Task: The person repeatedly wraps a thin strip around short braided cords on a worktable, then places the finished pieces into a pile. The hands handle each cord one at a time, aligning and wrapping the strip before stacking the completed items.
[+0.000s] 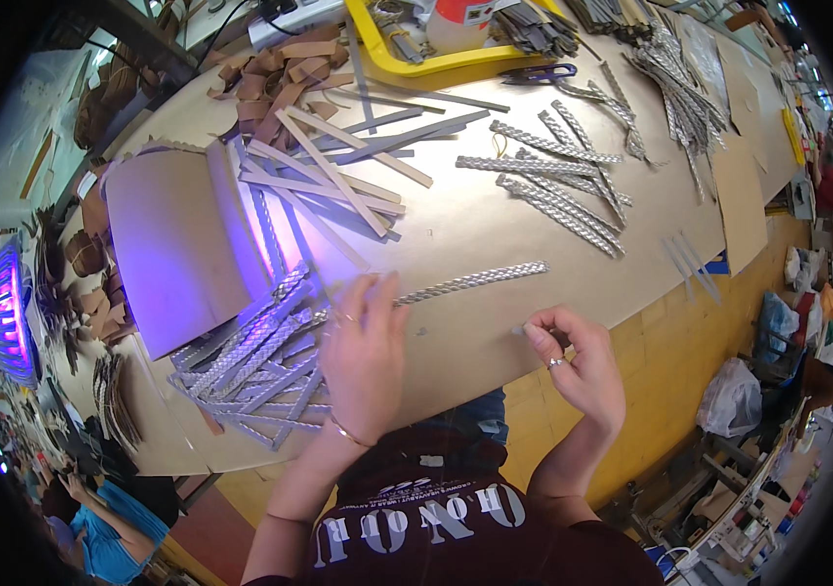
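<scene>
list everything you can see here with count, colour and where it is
braided strip: one, silver, on the table by the hands
braided strips: a pile, silver, table's left
more braided strips: a loose group, silver, table's middle right
flat strips: many, tan and grey, upper middle
card sheet: one, brown, curved, left
scissors: one, dark handles, top
tray: one, yellow, top
table: one, tan
left hand: flat on the single strip's end
right hand: pinching something small, above the table edge

Single head-worn fisheye view, looking steeply down, close over the desk (495,230); the desk's far end runs toward 1 o'clock, the wearer's forearms enter from 6 o'clock.
</scene>
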